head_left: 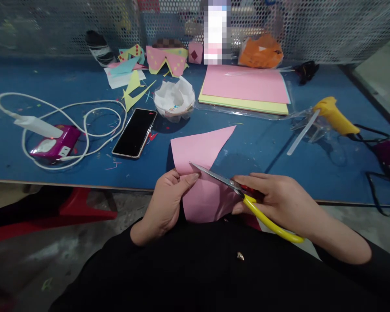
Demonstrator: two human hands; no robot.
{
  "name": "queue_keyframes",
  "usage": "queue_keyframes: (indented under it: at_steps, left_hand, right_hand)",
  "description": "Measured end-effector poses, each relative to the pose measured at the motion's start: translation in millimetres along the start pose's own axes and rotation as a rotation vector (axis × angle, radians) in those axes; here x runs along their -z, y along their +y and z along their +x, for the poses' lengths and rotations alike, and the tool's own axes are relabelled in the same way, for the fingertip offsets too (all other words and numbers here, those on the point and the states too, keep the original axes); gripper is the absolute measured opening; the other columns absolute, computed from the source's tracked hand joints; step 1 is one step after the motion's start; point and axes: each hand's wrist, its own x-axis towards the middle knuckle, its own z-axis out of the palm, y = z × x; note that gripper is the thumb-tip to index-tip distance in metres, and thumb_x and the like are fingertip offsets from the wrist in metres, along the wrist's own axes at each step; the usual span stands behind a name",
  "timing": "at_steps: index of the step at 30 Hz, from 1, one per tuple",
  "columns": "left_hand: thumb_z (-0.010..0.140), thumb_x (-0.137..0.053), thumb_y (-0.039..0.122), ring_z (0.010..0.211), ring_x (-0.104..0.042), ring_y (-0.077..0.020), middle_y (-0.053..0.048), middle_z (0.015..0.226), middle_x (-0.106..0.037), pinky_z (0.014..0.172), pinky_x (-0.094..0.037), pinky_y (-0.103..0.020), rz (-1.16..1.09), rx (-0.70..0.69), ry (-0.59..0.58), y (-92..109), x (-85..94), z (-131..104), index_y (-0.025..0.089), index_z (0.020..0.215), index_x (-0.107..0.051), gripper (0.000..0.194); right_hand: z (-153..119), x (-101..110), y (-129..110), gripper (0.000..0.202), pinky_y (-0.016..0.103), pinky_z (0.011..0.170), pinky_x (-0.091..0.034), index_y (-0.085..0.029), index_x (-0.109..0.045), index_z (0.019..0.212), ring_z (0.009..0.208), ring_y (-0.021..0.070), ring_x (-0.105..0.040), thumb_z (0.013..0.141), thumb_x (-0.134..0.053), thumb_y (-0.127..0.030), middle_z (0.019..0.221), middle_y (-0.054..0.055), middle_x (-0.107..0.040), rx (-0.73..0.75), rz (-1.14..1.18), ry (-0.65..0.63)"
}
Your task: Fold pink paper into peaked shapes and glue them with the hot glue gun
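Note:
My left hand (165,200) pinches the left edge of a pink sheet of paper (199,149), thumb on top. The sheet has a slanted edge rising to a point at the upper right, and its lower part hangs past the table's front edge near my black top. My right hand (284,199) grips scissors (268,223) with yellow handles. Their blades point to the upper left and lie across the paper, the tip close to my left thumb. The fingers of my right hand partly hide the handles and the paper's lower right side.
On the blue table (139,173) lie a phone (134,133), a white cable with a purple socket block (63,141), and a paper-lined bowl (174,99). Pink and yellow sheets (243,84) are stacked behind. A yellow glue gun (334,115) rests at the right, cut paper shapes (165,60) at the back.

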Motion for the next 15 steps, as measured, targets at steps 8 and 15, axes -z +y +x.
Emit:
queue_keyframes:
  at_steps: [8,15]
  left_hand:
    - [0.077,-0.081,0.031,0.076,-0.07,-0.0156,-0.005,0.093,-0.077,0.065,-0.054,-0.024,0.071,-0.122,-0.005,10.3,3.3,5.1,0.019,0.099,-0.074,0.026]
    - [0.073,-0.084,0.026,0.073,-0.067,-0.0121,-0.002,0.084,-0.077,0.072,-0.053,-0.023,0.114,-0.213,0.043,14.3,4.1,8.3,0.018,0.092,-0.077,0.021]
  right_hand:
    - [-1.1,2.2,5.1,0.05,0.027,0.056,-0.042,-0.024,-0.071,0.107,0.063,0.0166,-0.06,0.09,-0.05,-0.066,0.077,0.004,-0.068,-0.013,-0.042,0.021]
    - [-1.0,2.7,-2.6,0.05,0.026,0.055,-0.041,-0.025,-0.072,0.1,0.063,0.0163,-0.062,0.089,-0.05,-0.069,0.077,0.002,-0.069,-0.007,-0.039,0.061]
